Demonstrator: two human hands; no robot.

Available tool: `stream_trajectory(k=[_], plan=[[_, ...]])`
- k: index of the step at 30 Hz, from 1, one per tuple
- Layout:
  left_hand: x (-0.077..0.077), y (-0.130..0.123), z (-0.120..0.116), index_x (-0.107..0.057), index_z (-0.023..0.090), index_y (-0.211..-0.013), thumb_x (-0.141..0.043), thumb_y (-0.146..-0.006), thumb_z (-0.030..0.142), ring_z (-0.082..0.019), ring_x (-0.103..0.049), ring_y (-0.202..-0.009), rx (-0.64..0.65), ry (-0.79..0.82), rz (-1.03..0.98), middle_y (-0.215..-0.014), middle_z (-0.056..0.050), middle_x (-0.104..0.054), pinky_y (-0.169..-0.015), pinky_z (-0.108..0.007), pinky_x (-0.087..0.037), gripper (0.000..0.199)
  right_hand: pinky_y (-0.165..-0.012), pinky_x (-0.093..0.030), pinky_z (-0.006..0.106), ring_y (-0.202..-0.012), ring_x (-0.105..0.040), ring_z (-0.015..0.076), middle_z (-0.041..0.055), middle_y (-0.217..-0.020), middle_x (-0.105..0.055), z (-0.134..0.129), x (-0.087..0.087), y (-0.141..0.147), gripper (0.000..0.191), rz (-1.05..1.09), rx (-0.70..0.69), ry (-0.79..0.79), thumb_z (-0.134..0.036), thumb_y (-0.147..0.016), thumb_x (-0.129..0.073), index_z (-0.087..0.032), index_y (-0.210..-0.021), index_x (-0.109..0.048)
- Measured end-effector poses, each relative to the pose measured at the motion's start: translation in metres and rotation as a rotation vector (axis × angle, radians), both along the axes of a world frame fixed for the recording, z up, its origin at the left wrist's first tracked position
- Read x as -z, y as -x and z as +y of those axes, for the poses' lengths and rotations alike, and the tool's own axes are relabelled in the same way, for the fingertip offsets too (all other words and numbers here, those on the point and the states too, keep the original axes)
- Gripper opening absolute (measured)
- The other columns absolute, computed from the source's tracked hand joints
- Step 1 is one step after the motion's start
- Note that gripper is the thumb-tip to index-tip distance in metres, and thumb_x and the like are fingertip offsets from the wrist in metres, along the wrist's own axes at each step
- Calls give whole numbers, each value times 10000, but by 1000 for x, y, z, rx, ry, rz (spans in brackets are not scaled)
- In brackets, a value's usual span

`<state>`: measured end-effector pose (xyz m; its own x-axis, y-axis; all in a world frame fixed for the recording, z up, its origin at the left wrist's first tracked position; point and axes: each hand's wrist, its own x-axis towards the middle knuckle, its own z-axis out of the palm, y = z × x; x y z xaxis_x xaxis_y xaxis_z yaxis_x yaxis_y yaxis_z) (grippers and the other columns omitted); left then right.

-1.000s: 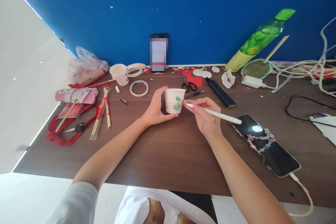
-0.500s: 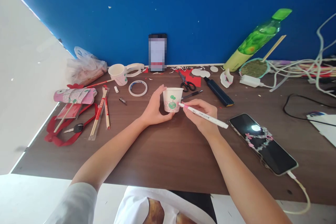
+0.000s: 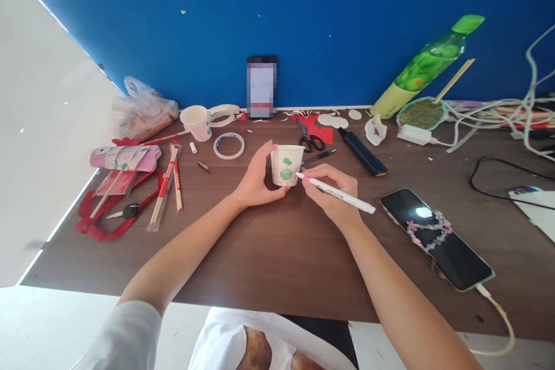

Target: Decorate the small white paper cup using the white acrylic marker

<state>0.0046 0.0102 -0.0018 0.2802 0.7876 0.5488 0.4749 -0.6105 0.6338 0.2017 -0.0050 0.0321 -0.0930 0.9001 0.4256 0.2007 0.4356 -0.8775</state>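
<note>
A white paper cup [image 3: 287,161] with a green plant print and pink marks low on its side is gripped by my left hand [image 3: 256,179], thumb under its base and fingers along its left side. My right hand [image 3: 333,193] pinches a white marker [image 3: 342,196] with a pink band. The marker's tip is at the cup's lower right side, touching or nearly so. Behind the cup lie black-handled scissors [image 3: 311,140] and a black pen [image 3: 319,156].
To the left are a handled paper cup [image 3: 196,121], a tape roll [image 3: 229,145], wrapped chopsticks [image 3: 163,188] and a key [image 3: 128,211]. A phone [image 3: 261,87] leans on the blue wall. At right lie another phone [image 3: 433,237], a dark blue case [image 3: 363,153], a green bottle [image 3: 427,66] and cables.
Almost nothing differs. The marker tip has shifted very slightly against the cup's side, and the whole view has drifted a little.
</note>
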Motion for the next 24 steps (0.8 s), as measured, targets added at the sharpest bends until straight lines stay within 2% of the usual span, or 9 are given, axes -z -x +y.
stream_trajectory(k=[10,24], plan=[[-1,0,0,-162,213,-1446,-720,-730,435,-338,-297,-1433,0,-14,19,-1512,-195,-276,-1166,-527,-292,935,-623,-556,299,-690,-687,181,15,-751,-721,2,5,0,32,-15,81,4,-222,-732,-706,-229,-719,-677],[-2,0,-1,-165,199,-1432,-725,-711,375,-349,-299,-1431,5,-1,16,-1506,-205,-279,-1167,-531,-293,930,-647,-549,326,-733,-701,210,15,-736,-709,5,8,-3,52,-14,101,24,-191,-709,-701,-231,-702,-668]])
